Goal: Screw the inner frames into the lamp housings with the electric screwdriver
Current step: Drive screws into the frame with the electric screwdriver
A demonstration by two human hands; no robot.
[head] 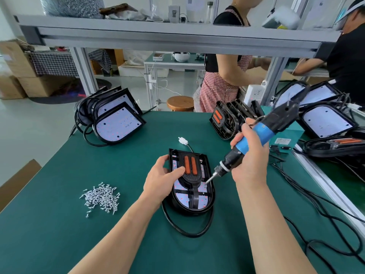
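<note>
One lamp housing [192, 211] lies open-side up near the middle of the green desk [59, 234], its rounded end toward the person. The inner frame [191, 179], black with two orange strips, sits inside it over a pale board dotted with red. The left hand [160, 178] grips the housing's left edge, fingers curled over the rim and the thumb laid across onto the frame. The right hand [248, 153] is wrapped round the blue body of the electric screwdriver [266, 129], which slants down to the left. Its bit tip touches the frame's right side, just below the orange strips.

A black cable [177, 226] loops from the housing across the desk in front of it, and a white connector [182, 140] lies just behind its far edge. A loose pile of silver screws [102, 197] lies to the left, well apart from the housing.

Several more housings [116, 119] lean in a row at the desk's far left corner, their pale boards showing. A row of inner frames [227, 119] stands on edge at the far right, behind the screwdriver. Further housings [325, 119] and tangled black cables lie on the next bench to the right.

Beyond the desk stand a round wooden stool [180, 102], a person in a checked apron [217, 89] and another person in black [347, 62]. A grey metal shelf [158, 34] crosses overhead.
</note>
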